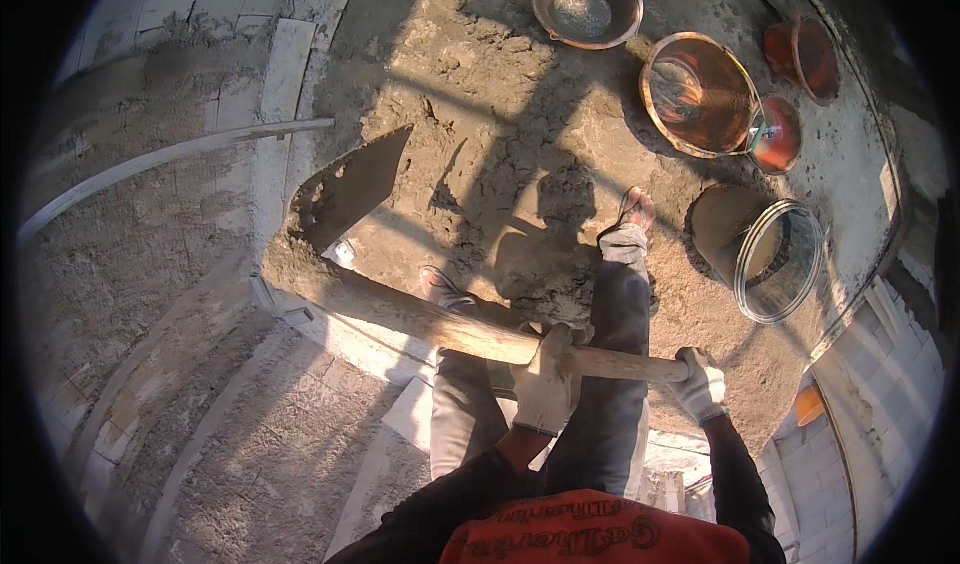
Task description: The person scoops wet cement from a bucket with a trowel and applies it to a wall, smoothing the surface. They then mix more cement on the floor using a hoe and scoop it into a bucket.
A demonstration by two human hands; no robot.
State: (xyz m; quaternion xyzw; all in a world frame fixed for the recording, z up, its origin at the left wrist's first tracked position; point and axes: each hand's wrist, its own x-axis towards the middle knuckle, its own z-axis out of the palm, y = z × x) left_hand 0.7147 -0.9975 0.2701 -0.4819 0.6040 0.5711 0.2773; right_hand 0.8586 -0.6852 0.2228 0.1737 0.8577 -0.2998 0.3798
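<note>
A large hoe with a broad, mortar-caked blade (362, 186) and a thick wooden handle (450, 330) is held across my body above the ground. The blade is raised to the left, and its socket end is coated in grey mortar. My left hand (546, 382), in a pale work glove, wraps round the handle's middle in front of my legs. Near the handle's end on the right, my right hand (701, 384), also gloved, is closed round the wood. Beyond the hoe, wet grey-brown mortar (500, 94) is spread in lumps over the ground between and ahead of my feet.
A dark round tub (548, 12) stands at the far side, beside an orange-brown bucket (650, 104). Smaller red pails (775, 136) are farther right. A cylindrical bucket (722, 226) with a pale rim lies tilted near my right foot. A rough block wall (150, 184) rises on the left.
</note>
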